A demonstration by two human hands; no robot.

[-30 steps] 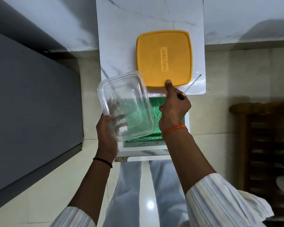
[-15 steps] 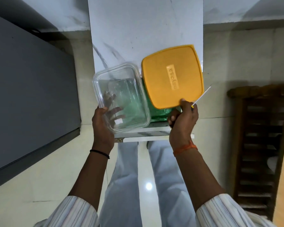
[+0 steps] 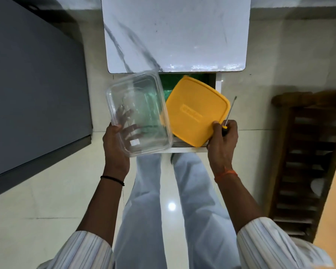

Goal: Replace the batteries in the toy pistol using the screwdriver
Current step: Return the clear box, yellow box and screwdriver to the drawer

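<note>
My left hand (image 3: pixel 114 144) holds a clear plastic box (image 3: pixel 139 113) from below, its fingers showing through the bottom. My right hand (image 3: pixel 222 141) grips the near corner of a yellow lid (image 3: pixel 194 111) and also holds a screwdriver (image 3: pixel 229 113), whose thin metal shaft points up and away. Both the box and the lid hang over an open drawer (image 3: pixel 217 82) with green lining. The toy pistol and the batteries are not in view.
A white marbled table top (image 3: pixel 175 33) lies beyond the drawer. A dark grey cabinet (image 3: pixel 33 84) stands at the left. A brown wooden rack (image 3: pixel 308 162) stands at the right. My legs in pale trousers are below, on a shiny tiled floor.
The yellow lid has come off the table top, and my right hand has carried it toward me over the drawer. The clear box has stayed in my left hand.
</note>
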